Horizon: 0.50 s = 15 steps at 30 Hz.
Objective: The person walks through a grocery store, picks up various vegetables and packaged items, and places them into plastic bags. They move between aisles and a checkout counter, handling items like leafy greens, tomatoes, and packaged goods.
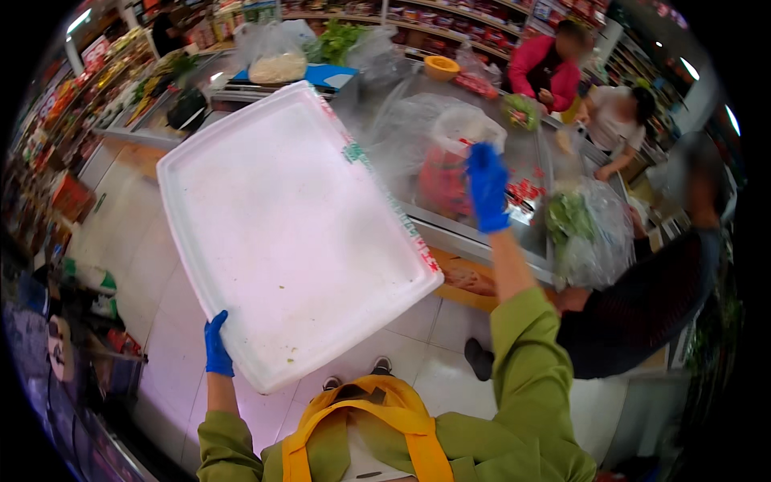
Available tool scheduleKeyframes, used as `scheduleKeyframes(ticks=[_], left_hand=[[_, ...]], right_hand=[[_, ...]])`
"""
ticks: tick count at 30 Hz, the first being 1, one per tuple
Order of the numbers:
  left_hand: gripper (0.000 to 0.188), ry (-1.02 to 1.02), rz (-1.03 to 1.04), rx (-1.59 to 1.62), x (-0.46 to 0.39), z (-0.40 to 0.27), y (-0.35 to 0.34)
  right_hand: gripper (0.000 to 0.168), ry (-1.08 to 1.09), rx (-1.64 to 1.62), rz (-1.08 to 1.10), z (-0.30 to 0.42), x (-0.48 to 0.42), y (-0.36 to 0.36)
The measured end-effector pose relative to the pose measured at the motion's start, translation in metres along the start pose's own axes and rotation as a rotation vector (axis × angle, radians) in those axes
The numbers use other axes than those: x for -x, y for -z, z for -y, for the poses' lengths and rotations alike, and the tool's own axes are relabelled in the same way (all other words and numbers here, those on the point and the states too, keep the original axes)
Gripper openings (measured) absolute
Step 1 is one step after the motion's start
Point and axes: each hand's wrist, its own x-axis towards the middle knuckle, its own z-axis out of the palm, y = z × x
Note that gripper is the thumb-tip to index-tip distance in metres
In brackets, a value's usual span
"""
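My left hand, in a blue glove, grips the lower left rim of a large white foam box lid, its thumb over the edge. The lid is tilted and bears coloured writing on its right side, with a few green scraps inside. My right hand, also blue-gloved, is raised over the metal counter, blurred, with its fingers drawn together; whether it holds anything I cannot tell. Just left of it stands a clear plastic bag with red contents. Small red pieces lie scattered on the counter to its right.
Bagged leafy greens lie on the counter's right part. Behind are a yellow bowl, a bag of pale food and leafy herbs. A person in dark clothes stands close at my right; two people are across the counter.
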Motion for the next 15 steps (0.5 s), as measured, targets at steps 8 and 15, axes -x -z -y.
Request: scheduleKeyframes(ticks=[8, 15], left_hand=[[0.044, -0.008, -0.046, -0.139, 0.016, -0.001, -0.006], [0.043, 0.048, 0.091, -0.278, -0.020, -0.016, 0.041]], right_hand=[[0.040, -0.185, -0.095, 0.315, -0.029, -0.006, -0.011], [0.059, -0.651, -0.744, 0.530, 0.032, 0.175, -0.040]])
